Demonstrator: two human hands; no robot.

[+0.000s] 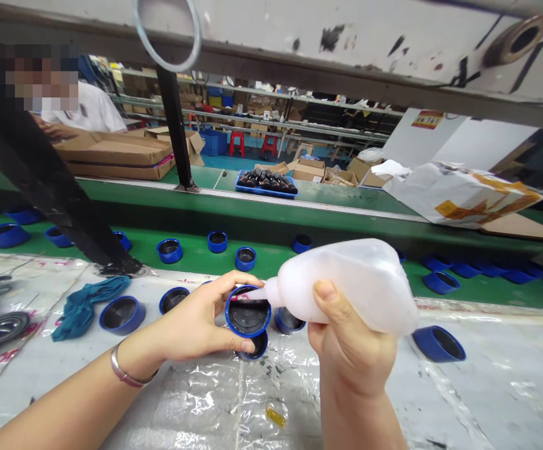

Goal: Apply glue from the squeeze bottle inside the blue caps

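Tilted toward me above the bench, a blue ring-shaped cup with a black inside (248, 319) is gripped by its rim in my left hand (201, 319), thumb below and fingers above. My right hand (356, 337) is wrapped round a translucent white squeeze bottle (346, 284), which lies nearly sideways. The bottle's narrow nozzle reaches over the cup's opening at its upper right. Whether liquid is coming out, I cannot tell. Just under the held cup stands another blue cup (258, 347), partly hidden, and a further blue cup (288, 320) sits behind the nozzle.
More blue cups (122, 314) stand on the plastic-covered bench and along the green conveyor (187, 262). A teal cloth (77, 309) and black rings (2, 328) lie left. A black post (65, 162) slants down at left; a beam (271, 44) crosses overhead. Beyond sits a person (86, 106).
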